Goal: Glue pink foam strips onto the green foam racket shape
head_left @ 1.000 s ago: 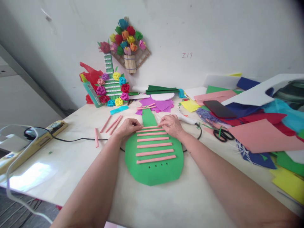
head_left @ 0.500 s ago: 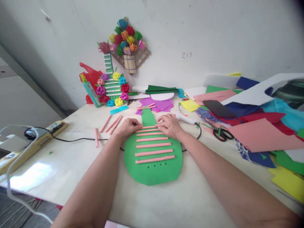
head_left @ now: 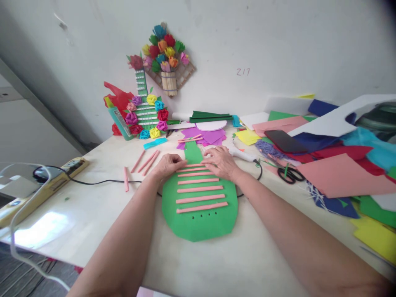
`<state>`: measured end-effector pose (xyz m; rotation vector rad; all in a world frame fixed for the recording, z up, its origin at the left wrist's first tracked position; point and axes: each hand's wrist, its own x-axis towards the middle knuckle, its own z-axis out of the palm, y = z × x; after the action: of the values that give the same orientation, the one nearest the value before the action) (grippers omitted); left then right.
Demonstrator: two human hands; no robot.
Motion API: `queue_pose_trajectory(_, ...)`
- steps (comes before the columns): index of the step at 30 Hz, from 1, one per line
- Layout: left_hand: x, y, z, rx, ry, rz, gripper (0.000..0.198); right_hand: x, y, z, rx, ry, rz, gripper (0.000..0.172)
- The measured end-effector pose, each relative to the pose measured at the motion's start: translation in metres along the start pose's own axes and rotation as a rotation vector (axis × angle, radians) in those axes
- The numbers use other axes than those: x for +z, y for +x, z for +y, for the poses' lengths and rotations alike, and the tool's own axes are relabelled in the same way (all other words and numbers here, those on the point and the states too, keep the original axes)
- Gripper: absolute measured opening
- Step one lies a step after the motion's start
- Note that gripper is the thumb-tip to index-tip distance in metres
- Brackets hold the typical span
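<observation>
A thin pink paper strip point(head_left: 192, 166), rolled into a narrow stick, lies just above the middle of the frame. It is the topmost of six such strips and its long axis runs left to right, tilted slightly up toward the right. It sits on a flat green paper cutout point(head_left: 199, 225) with a smooth matte face. The cutout has a rounded body low in the centre, and its narrow neck points away toward the top of the frame. The five other pink strips point(head_left: 201, 198) lie below it like parallel rungs. They grow longer toward the bottom, and a row of small punched holes sits beneath the last.

The left hand point(head_left: 167, 165) is palm down with its fingers half curled, the tips on the strip's left end. Whether they pinch it cannot be told. The right hand point(head_left: 221, 161) lies flatter, fingers spread loosely and pressed onto the right end, closed around nothing.

Left of the cutout, loose pink sticks point(head_left: 145, 161) lie on the pale table point(head_left: 235, 264), and a black cable point(head_left: 102, 181) runs toward a yellow power strip point(head_left: 72, 165). To the right are a white glue gun point(head_left: 243, 155), black scissors point(head_left: 291, 175), a dark phone point(head_left: 284, 141) and a salmon sheet point(head_left: 340, 175) among heaped coloured paper. Purple paper pieces point(head_left: 212, 135) sit beyond the neck. At upper left a green ladder-shaped craft with crumpled paper roses point(head_left: 145, 115) leans on the wall.
</observation>
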<state>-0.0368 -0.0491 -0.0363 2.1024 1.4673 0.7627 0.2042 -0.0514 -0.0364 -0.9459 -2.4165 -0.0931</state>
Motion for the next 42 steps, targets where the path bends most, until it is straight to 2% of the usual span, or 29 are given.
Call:
queue_pose_trajectory(2, 0.000, 0.000, 0.002, -0.012, 0.062, 0.039, 0.038, -0.002, 0.002, -0.003, 0.000, -0.006, -0.006, 0.024)
queue_pose_trajectory(4, 0.001, 0.001, 0.004, 0.012, 0.172, 0.127, 0.038, -0.005, 0.004, -0.006, -0.009, -0.016, -0.031, 0.026)
queue_pose_trajectory(7, 0.006, 0.005, 0.005, 0.155, 0.363, 0.285, 0.036, -0.006, 0.006, -0.009, -0.042, -0.043, -0.080, 0.028)
queue_pose_trajectory(10, 0.012, 0.010, 0.001, 0.275, 0.449, 0.341, 0.040, -0.005, 0.006, -0.011, -0.066, -0.072, -0.107, 0.031)
queue_pose_trajectory(16, 0.018, 0.013, -0.011, 0.262, 0.499, 0.308, 0.048, -0.003, 0.006, -0.011, -0.075, -0.108, -0.134, 0.033)
queue_pose_trajectory(24, 0.020, 0.013, -0.014, 0.095, 0.485, 0.232, 0.058, 0.000, 0.006, -0.009, -0.084, -0.108, -0.153, 0.034)
queue_pose_trajectory(29, 0.022, 0.014, -0.017, 0.045, 0.472, 0.201, 0.070, 0.002, 0.006, -0.010, -0.075, -0.112, -0.146, 0.034)
queue_pose_trajectory(32, 0.020, 0.014, -0.014, 0.004, 0.454, 0.177, 0.071, 0.000, 0.007, -0.010, -0.040, -0.068, -0.132, 0.034)
queue_pose_trajectory(37, 0.017, 0.011, -0.003, -0.059, 0.424, 0.160, 0.069, -0.007, 0.009, -0.001, 0.108, 0.068, -0.073, 0.037)
queue_pose_trajectory(42, 0.017, 0.009, 0.001, -0.081, 0.436, 0.164, 0.070, -0.009, 0.006, 0.006, 0.078, 0.045, -0.168, 0.037)
